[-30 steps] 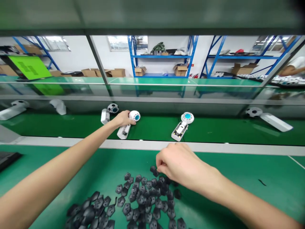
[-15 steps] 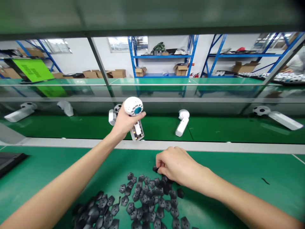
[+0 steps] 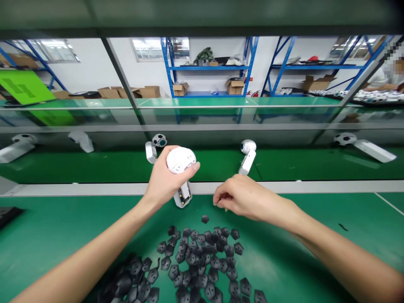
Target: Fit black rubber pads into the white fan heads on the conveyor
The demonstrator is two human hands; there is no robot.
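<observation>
My left hand (image 3: 164,174) grips a white camera-like device by its round, slotted head (image 3: 181,160). Below the head hangs its rectangular body (image 3: 183,195), whose open side shows inner parts. My right hand (image 3: 246,198) hovers over the green table near the pale rail, fingers curled together. Whatever lies between those fingertips, if anything, is hidden. Below and left of it, one black pentagonal piece (image 3: 205,219) lies alone. Many more black pentagonal pieces (image 3: 202,256) spread toward me, and a denser heap (image 3: 131,280) sits at the lower left, partly behind my left forearm.
Beyond the pale rail (image 3: 284,186), several white devices with ball-like heads (image 3: 345,139) stand on a green strip. A dark flat object (image 3: 9,215) lies at the left edge. A thin black strip (image 3: 343,227) lies on the right. An overhead panel (image 3: 202,17) spans the top.
My right hand has lifted off the black pieces and moved up toward the rail. The device in my left hand has come lower and nearer, its head turned so the blue-green spot no longer shows.
</observation>
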